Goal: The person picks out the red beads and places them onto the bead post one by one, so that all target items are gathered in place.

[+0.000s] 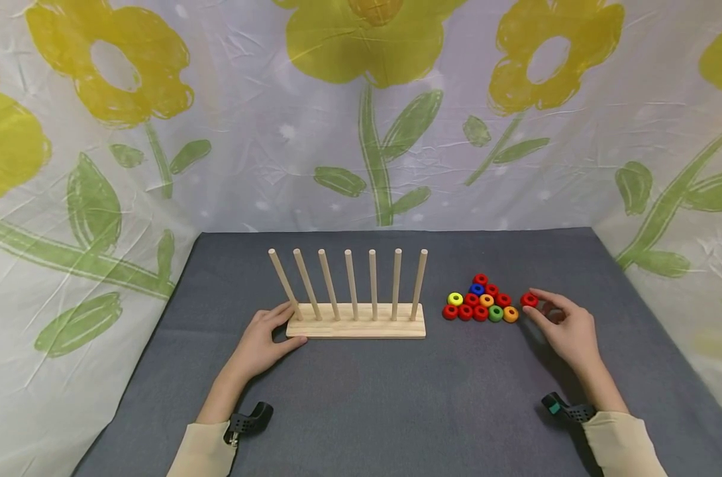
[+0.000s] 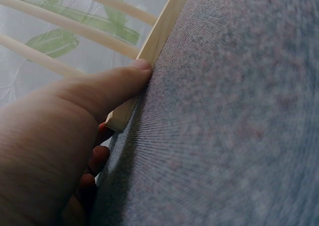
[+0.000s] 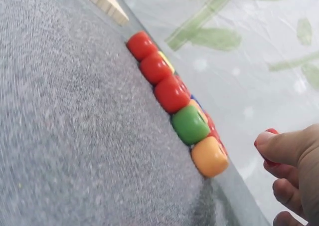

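A wooden peg stand (image 1: 355, 329) with a row of upright pegs is on the table. My left hand (image 1: 262, 340) grips the left end of its base, the thumb along the front edge and the fingers behind. In the left wrist view, the thumb (image 2: 119, 84) presses against the base (image 2: 158, 39). My right hand (image 1: 569, 329) pinches a red bead (image 1: 529, 300) between thumb and fingers, just right of a cluster of beads. In the right wrist view the held red bead (image 3: 271, 163) is mostly hidden by the thumb.
The cluster lies right of the stand: several red beads (image 1: 450, 312), a yellow bead (image 1: 450, 301), a blue bead (image 1: 471, 291), a green bead (image 1: 495, 318) and orange beads (image 1: 511, 319). A dark cloth (image 1: 373, 411) covers the table; a flowered curtain (image 1: 248, 165) hangs behind.
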The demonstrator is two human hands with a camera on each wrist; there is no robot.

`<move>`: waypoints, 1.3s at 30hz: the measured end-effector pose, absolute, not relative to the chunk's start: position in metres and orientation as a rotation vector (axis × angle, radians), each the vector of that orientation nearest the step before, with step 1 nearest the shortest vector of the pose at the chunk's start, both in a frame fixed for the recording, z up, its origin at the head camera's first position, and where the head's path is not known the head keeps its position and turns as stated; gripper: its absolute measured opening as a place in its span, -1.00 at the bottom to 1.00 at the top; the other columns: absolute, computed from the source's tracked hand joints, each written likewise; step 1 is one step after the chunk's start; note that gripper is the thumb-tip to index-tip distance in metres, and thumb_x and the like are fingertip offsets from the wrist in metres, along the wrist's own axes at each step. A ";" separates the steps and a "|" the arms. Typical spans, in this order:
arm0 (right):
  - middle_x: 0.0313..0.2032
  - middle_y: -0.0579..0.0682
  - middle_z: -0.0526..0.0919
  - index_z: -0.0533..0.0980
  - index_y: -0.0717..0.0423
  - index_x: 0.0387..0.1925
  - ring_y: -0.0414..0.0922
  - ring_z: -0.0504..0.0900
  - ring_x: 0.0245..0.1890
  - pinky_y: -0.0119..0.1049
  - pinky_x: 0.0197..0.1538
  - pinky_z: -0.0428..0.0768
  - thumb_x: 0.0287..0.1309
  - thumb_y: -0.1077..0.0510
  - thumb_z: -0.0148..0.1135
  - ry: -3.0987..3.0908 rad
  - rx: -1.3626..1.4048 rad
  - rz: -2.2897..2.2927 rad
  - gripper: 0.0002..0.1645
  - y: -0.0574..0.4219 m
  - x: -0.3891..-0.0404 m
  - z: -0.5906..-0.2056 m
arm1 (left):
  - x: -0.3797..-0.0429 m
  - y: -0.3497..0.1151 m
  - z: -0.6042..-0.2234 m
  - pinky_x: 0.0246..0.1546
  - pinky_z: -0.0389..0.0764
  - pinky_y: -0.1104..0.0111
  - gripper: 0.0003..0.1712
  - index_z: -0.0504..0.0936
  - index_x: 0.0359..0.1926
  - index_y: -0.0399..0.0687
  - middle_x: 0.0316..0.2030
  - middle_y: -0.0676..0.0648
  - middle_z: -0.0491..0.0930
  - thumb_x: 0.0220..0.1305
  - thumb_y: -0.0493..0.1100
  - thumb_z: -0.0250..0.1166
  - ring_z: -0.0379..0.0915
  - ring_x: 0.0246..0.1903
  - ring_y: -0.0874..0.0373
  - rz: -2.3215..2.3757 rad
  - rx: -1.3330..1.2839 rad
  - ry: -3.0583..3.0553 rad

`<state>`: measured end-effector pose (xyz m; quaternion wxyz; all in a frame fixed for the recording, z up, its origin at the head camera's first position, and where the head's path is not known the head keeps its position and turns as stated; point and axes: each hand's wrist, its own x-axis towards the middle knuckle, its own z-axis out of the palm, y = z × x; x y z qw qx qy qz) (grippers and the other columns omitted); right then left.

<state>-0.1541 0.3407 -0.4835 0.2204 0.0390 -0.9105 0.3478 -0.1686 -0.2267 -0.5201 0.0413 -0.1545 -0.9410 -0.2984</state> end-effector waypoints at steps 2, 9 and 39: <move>-0.42 -0.01 0.56 0.67 0.18 0.11 -0.19 0.45 -0.57 -0.42 -0.53 0.31 0.14 0.23 0.54 -2.505 0.106 0.973 -0.52 0.340 -0.155 -0.482 | -0.169 -0.227 -0.520 0.13 0.37 -0.12 -0.07 0.42 0.41 -0.31 0.41 -0.24 0.34 0.20 0.14 0.51 0.32 0.16 -0.16 -0.916 -0.469 -2.882; -0.45 -0.02 0.54 0.69 0.09 0.07 -0.18 0.38 -0.60 -0.40 -0.57 0.27 0.12 0.17 0.56 -2.489 0.070 1.006 -0.55 0.335 -0.160 -0.478 | -0.171 -0.227 -0.520 0.12 0.38 -0.11 -0.06 0.42 0.42 -0.30 0.41 -0.23 0.34 0.20 0.15 0.51 0.33 0.15 -0.15 -0.919 -0.468 -2.882; -0.65 -0.08 0.36 0.69 0.07 0.09 -0.22 0.17 -0.79 -0.34 -0.71 0.16 0.15 0.19 0.54 -2.418 0.269 1.073 -0.56 0.288 -0.178 -0.443 | -0.169 -0.228 -0.520 0.13 0.37 -0.13 -0.08 0.42 0.43 -0.27 0.41 -0.23 0.35 0.21 0.14 0.50 0.33 0.16 -0.16 -0.903 -0.475 -2.886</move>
